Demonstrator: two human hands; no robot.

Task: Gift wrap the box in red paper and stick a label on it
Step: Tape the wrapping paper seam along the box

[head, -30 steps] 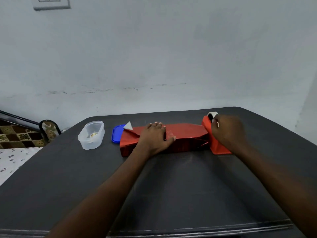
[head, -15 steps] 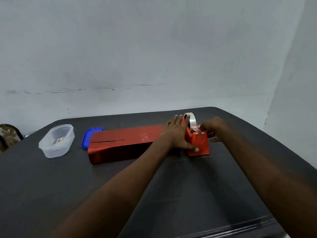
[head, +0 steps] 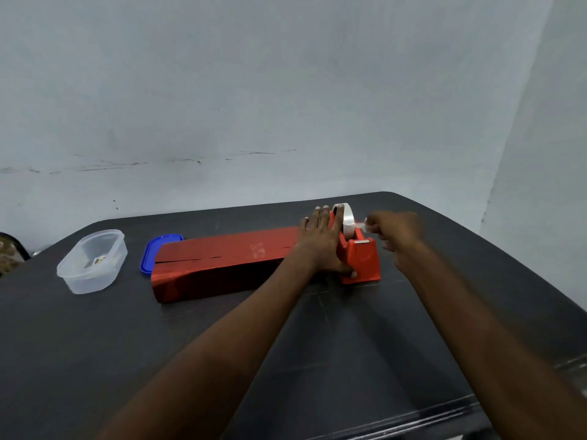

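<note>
A long box wrapped in shiny red paper point(head: 222, 262) lies on the dark table point(head: 286, 344), a seam line running along its top. At its right end stands a red tape dispenser point(head: 360, 260) with a white tape roll point(head: 347, 222). My left hand point(head: 320, 241) lies flat with straight fingers over the box's right end and against the dispenser's left side. My right hand point(head: 394, 233), blurred, pinches the free end of the tape point(head: 362, 224) just right of the roll.
A clear plastic tub point(head: 93, 260) with a small item inside sits at the left. A blue lid point(head: 151, 255) lies between the tub and the box. The pale wall rises right behind the table's far edge; the table's right edge runs near my right arm.
My left hand slid from the middle of the box to the dispenser. My right hand moved off the dispenser's top and now pulls tape to the right. The camera turned right.
</note>
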